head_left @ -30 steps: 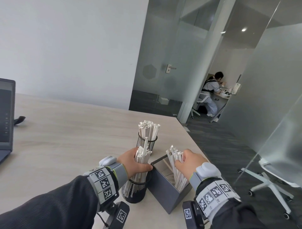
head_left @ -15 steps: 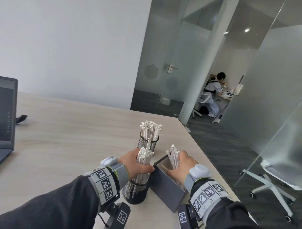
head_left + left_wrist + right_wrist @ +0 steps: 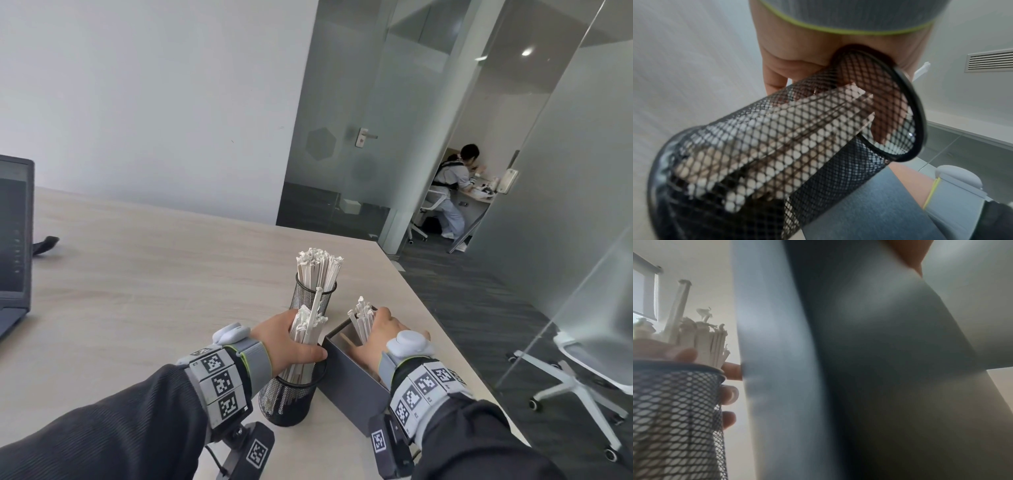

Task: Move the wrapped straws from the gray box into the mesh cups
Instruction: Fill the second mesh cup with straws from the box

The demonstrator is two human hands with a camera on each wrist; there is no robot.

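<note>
The gray box (image 3: 352, 383) stood near the right edge of the table (image 3: 154, 274) and serves here as the landmark. Touching its left wall stood the near mesh cup (image 3: 291, 399), part-filled with wrapped straws. The left hand (image 3: 287, 342) was clenched around a bundle of straws (image 3: 305, 339) just above that cup's rim, thumb toward the box; the left wrist view showed the straws (image 3: 797, 129) reaching down inside the mesh. One straw stood taller than the others in the bundle.

Beyond the box and slightly left stood the far mesh cup (image 3: 313, 298), packed full of upright straws.

Inside the box, a cluster of remaining straws (image 3: 363, 320) leaned against its far right corner. The right hand (image 3: 380, 337) reached into the box with its grip curled about this cluster. In the right wrist view the box wall (image 3: 859, 369) blocked nearly the whole frame, so the fingers were hidden there.

Far left of the box, a laptop (image 3: 13, 240) sat at the table's edge. To the right of the box, off the table, stood a white office chair (image 3: 589, 370). Behind a glass partition sat a person (image 3: 452, 192) at a desk.
</note>
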